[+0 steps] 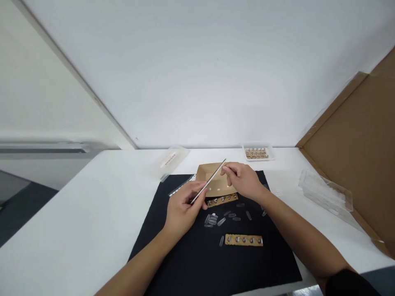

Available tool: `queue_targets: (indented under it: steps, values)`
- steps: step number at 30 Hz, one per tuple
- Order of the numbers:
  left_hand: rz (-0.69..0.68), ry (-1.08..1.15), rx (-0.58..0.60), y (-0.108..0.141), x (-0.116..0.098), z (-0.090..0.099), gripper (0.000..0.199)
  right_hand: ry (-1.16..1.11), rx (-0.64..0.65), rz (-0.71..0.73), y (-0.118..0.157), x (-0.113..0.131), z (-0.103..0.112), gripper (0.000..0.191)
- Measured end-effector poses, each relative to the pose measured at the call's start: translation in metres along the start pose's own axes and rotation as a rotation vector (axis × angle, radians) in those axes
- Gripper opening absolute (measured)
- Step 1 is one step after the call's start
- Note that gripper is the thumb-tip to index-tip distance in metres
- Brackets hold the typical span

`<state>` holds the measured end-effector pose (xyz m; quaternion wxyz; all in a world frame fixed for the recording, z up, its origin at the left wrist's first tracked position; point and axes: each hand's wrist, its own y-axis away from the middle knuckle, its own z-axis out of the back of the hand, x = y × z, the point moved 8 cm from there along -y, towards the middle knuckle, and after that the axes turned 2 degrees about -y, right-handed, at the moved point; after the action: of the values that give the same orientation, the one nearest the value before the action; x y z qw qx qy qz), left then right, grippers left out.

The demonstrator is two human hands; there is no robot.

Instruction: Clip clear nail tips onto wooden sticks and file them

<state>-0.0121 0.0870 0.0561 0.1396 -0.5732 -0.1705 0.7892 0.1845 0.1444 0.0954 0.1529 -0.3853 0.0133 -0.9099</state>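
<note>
My left hand [187, 203] is closed on a thin, flat, pale strip [212, 176] with a dark edge, tilted up to the right and seen almost edge-on. At its upper end, my right hand [242, 179] has thumb and forefinger pinched together; anything between them is too small to make out. Behind both hands stands a brown paper tray [212, 170] with small white pieces at its near side. Clear false nail tips [211, 220] lie in a pile and scattered below. A nail stand strip [243, 240] with several metal studs lies nearer me, another stand strip [222, 200] by the tray.
A black mat [185, 263] covers part of the white table [77, 218]. At the back are a clear packet [174, 158] and a plastic box [257, 153] of studded strips. A clear container [327, 193] stands right, beside a cardboard panel [361, 144]. A white-dotted sheet [182, 186] lies left.
</note>
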Motion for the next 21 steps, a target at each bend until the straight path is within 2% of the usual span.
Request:
queue_targets:
  steps: [5,8,15,21]
  values:
    - [-0.019,-0.009,0.046,0.0,0.001,-0.002,0.022,-0.101,0.039,0.03,-0.002,-0.002,0.006,0.032]
    - [-0.04,-0.104,0.026,-0.001,0.0,0.001,0.021,-0.136,0.042,0.06,-0.003,-0.002,0.011,0.032]
    - [-0.281,-0.351,-0.042,-0.004,-0.025,0.009,0.014,-0.186,-0.117,0.076,-0.002,-0.008,0.033,0.022]
    - [-0.314,-0.43,-0.032,-0.003,-0.028,0.008,0.015,-0.2,-0.164,0.133,0.0,-0.006,0.03,0.016]
